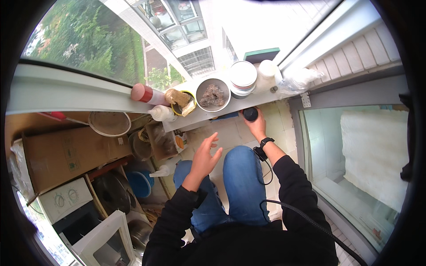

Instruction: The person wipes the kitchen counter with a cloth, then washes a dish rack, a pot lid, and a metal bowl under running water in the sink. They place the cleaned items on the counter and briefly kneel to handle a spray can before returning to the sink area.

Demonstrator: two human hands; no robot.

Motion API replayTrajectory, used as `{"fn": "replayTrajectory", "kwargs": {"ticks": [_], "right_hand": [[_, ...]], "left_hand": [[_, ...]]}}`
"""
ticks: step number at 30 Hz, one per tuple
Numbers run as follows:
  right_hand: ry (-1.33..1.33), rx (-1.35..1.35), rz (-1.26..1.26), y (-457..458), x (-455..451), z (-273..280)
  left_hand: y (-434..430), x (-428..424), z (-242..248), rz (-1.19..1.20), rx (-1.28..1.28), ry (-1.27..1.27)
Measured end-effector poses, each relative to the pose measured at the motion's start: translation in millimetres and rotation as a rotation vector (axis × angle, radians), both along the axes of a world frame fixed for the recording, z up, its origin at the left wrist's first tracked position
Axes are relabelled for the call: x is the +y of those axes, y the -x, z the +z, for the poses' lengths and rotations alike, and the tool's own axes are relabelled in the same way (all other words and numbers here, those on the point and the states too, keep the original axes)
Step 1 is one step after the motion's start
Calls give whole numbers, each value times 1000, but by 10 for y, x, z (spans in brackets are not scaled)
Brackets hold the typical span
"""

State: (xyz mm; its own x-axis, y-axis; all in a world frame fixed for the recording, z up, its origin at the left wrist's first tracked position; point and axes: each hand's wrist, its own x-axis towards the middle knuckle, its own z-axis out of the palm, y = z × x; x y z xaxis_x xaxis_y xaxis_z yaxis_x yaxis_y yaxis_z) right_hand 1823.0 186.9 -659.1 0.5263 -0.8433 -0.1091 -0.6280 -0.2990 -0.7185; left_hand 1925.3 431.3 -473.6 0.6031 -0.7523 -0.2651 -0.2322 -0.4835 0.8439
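My right hand (258,124) grips a dark round-topped object (250,114), perhaps a bottle or jar with a black lid, just below the front edge of the window sill (186,121). Its lower part is hidden. Over my knees, my left hand (205,159) hangs in the air with fingers apart and nothing in it. On the sill above my hands stand a round bowl (213,94) with a brown, crumbly clump inside and a stack of white-lidded tubs (243,74). Left of the bowl sits a yellow-rimmed can (183,105) holding tan, spongy pieces.
A red-and-white canister (146,94) and a white bottle (163,113) occupy the sill's left end. Plastic bags (299,79) lie at its right. Leftward are a sieve (109,123), a cardboard box (78,156) and a microwave oven with its door (106,239) ajar. A glazed door (352,166) stands right.
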Motion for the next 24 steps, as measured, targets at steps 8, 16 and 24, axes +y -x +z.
{"fn": "replayTrajectory", "kwargs": {"ticks": [8,16,24], "right_hand": [[104,59,-54,-314,-27,-323],[139,-107,-84,-374,7,-732],[-68,-145,-107,-423,-9,-703]], "left_hand": [[-81,91,-23,27,-69,-15],[-51,201,-83,79,-93,-7],[30,234,-123,78,-117,-34]]}}
